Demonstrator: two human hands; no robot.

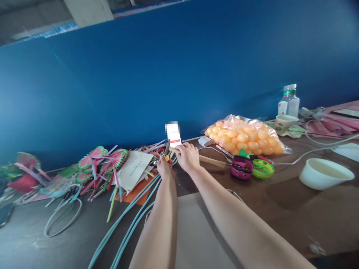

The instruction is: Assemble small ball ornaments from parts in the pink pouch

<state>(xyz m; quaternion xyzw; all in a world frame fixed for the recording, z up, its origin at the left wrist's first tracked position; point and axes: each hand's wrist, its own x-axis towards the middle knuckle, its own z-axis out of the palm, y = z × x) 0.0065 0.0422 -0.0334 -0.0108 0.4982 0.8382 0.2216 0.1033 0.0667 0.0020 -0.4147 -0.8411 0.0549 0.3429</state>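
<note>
My left hand point(165, 167) is closed around a small tool with a dark pointed tip point(167, 147) and a yellow-orange part; its exact kind is hard to make out. Close beside it, my right hand point(188, 155) curls over a wooden handle point(212, 161), which sticks out on both sides of the fingers. What lies under the right palm is hidden. Just beyond both hands, a lit phone point(175, 141) leans against the blue wall. Light-blue cords point(129, 220) run from near my left hand toward the table's front edge.
Folded paper fans point(95, 158), strips and a printed sheet point(134, 168) are heaped to the left. Rightward are a bag of orange balls point(244, 136), a purple pouch point(241, 168), a green dish point(263, 169), a white bowl point(322, 179) and a bottle point(289, 101). Grey board point(199, 231) lies below my arms.
</note>
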